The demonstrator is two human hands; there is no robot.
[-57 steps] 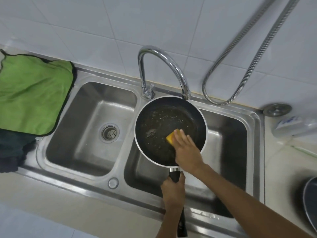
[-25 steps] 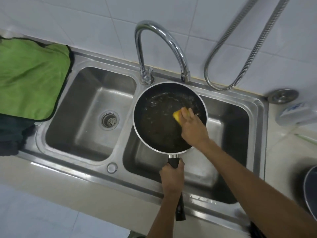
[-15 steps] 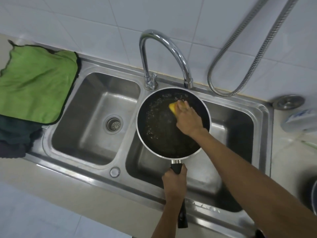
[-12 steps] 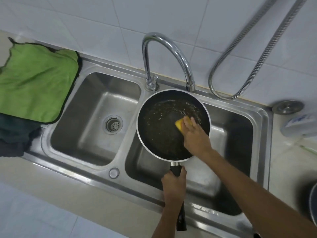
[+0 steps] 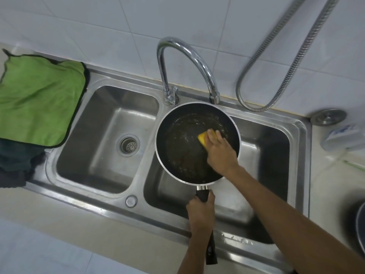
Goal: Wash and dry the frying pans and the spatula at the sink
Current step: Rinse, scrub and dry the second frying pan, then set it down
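A black frying pan [image 5: 183, 151] with a silver rim hangs over the right sink basin [image 5: 264, 147], just below the tap spout. Its inside is wet and sudsy. My left hand [image 5: 200, 213] grips the pan's black handle near the pan. My right hand [image 5: 221, 151] presses a yellow sponge [image 5: 202, 138] against the pan's inner right side, fingers curled over it. A second dark pan [image 5: 360, 224] shows only as an edge at the far right. No spatula is in view.
The chrome tap [image 5: 189, 62] arches over the divider of the steel double sink; the left basin [image 5: 106, 139] has a drain strainer. A green cloth [image 5: 37, 97] lies left over a dark cloth. A metal hose [image 5: 276, 56], sink plug [image 5: 327, 117] and white bottle [image 5: 343, 138] are right.
My right hand has kept moving the sponge around the pan, from the lower middle to the upper part and back to the right side. My left hand keeps its grip on the handle.
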